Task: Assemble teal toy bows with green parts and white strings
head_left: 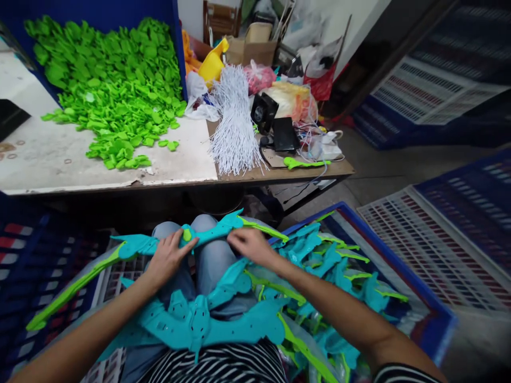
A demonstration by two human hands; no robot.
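Far table (51,159) carries a big heap of green pcs (107,85) at left, white cord bundle (235,122) to its right. Near right, blue crate (435,314) full of teal/green toy bows (339,271). Across the lap, near centre, a teal bow (211,233): left hand (170,258) grips it w/ thumb by a green knob (187,234), right hand (251,246) pinches it just right of centre. Another bow (207,319) lies nearer, on the lap.

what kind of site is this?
Probably a small toy assembly workshop. A heap of identical green plastic parts and a bundle of white cords lie on the worktable; both hands, left hand and right hand, hold a teal toy bow over a crate of more.
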